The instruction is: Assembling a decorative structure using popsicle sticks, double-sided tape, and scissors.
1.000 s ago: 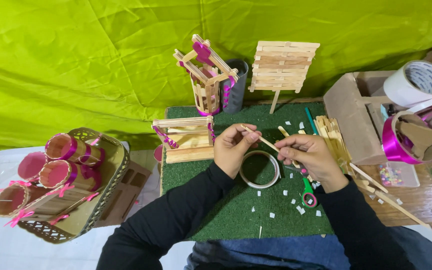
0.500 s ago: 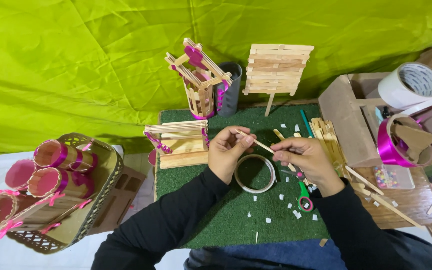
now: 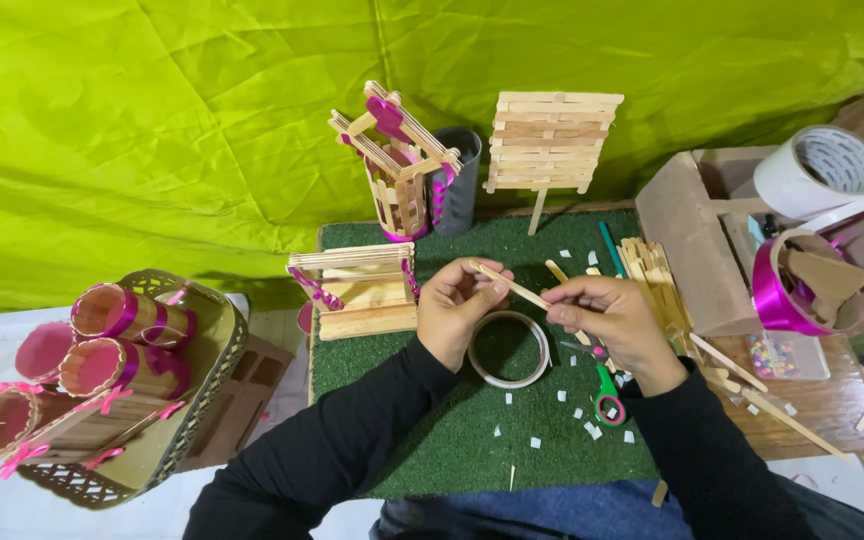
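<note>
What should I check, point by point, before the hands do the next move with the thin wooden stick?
1. Thin wooden craft stick gripped at both ends: ok, left hand and right hand each pinch it.
2. Stick held above the green turf mat, not resting on it: ok.
3. Round tape roll within reach: ok, directly below the hands.
4. Mat free of litter: not ok, small white paper bits lie scattered.
5. Spare pale wooden sticks nearby: ok, piled beside the right hand.
6. Adhesive on the stick: cannot tell.
</note>
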